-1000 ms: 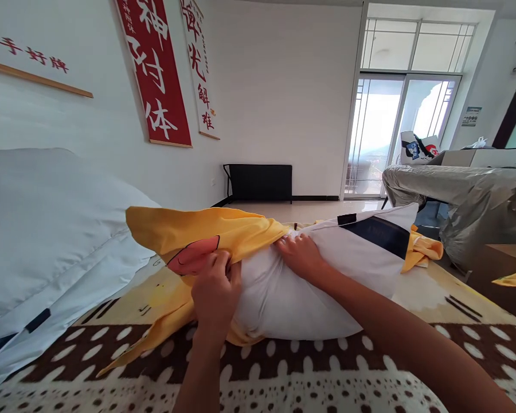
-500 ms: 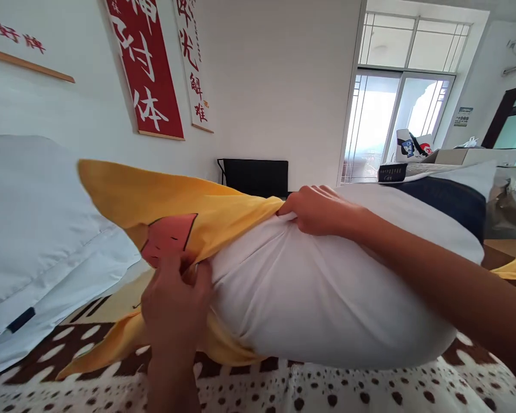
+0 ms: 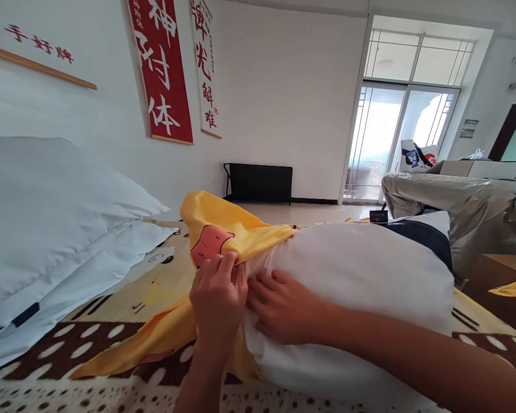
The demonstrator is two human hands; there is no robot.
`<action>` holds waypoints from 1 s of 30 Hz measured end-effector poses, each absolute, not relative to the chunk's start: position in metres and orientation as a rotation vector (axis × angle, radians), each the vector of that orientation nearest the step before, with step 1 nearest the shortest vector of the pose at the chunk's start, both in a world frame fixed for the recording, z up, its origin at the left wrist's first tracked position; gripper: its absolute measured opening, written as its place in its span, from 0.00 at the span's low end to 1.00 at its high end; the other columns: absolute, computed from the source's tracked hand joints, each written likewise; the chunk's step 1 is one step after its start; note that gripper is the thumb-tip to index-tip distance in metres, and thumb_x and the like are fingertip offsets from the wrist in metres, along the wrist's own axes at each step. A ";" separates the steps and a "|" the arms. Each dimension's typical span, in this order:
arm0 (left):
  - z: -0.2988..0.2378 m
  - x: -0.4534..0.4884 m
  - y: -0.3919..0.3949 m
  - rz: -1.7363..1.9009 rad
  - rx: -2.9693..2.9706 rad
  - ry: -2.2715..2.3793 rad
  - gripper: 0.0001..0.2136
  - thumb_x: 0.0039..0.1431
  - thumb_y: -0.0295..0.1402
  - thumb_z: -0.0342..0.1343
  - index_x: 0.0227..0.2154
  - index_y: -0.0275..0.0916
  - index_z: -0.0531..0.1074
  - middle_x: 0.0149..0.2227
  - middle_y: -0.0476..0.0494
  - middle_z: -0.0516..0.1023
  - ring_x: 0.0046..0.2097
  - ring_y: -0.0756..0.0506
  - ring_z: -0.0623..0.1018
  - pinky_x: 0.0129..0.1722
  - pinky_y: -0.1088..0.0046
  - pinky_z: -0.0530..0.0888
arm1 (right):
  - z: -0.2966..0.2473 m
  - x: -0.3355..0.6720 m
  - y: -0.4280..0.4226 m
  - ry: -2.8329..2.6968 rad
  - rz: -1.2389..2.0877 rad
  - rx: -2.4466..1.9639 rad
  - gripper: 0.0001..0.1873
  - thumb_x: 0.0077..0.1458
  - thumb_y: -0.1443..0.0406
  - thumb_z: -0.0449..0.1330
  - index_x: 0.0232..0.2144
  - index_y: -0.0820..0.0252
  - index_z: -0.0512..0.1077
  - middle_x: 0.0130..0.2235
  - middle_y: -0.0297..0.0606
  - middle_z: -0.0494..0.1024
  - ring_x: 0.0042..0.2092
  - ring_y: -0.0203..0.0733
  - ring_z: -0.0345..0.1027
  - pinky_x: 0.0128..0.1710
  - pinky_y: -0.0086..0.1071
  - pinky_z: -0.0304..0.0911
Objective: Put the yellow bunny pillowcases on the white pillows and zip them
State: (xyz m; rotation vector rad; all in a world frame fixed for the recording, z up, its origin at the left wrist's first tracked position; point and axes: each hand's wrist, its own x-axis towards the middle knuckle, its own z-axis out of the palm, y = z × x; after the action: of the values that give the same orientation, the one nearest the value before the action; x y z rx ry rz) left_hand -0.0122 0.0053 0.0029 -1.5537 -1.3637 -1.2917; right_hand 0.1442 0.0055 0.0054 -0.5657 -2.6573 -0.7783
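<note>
A white pillow (image 3: 352,269) with a dark navy band at its right end lies across the middle of the bed. Its left end is inside the mouth of a yellow pillowcase (image 3: 223,215) printed with a pink shape. My left hand (image 3: 219,295) is closed on the near edge of that pillowcase, thumb and fingers pinching the cloth. Just to the right, my right hand (image 3: 279,307) lies flat on the pillow near the pillowcase mouth, fingers slightly bent and apart. A loose flap of the yellow cloth hangs down toward the blanket.
Another white pillow (image 3: 55,218) stands at the left. Under everything lies a brown and cream patterned blanket (image 3: 86,338). A cardboard box (image 3: 499,287) and plastic-covered furniture (image 3: 451,198) are at the right. A black folded frame (image 3: 261,182) leans by the far wall.
My right hand has let go at the upper edge of the pillowcase mouth and come down onto the pillow beside my left hand. The pillow sits lower, and the upper yellow flap has sunk.
</note>
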 end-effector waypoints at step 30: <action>0.005 0.025 -0.007 -1.766 -2.343 -1.705 0.11 0.57 0.31 0.47 0.43 0.42 0.63 0.15 0.60 0.51 0.18 0.52 0.56 0.22 0.79 0.57 | -0.019 0.185 -0.015 -2.865 -0.140 -0.919 0.28 0.52 0.48 0.58 0.44 0.66 0.67 0.40 0.44 0.74 0.40 0.46 0.66 0.45 0.38 0.58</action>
State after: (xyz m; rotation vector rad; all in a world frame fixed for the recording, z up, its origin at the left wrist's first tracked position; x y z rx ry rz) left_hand 0.0250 -0.0066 0.0052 -2.3433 -1.7049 -1.7664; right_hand 0.1846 -0.0150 -0.0189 -0.9188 -2.8647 -0.1403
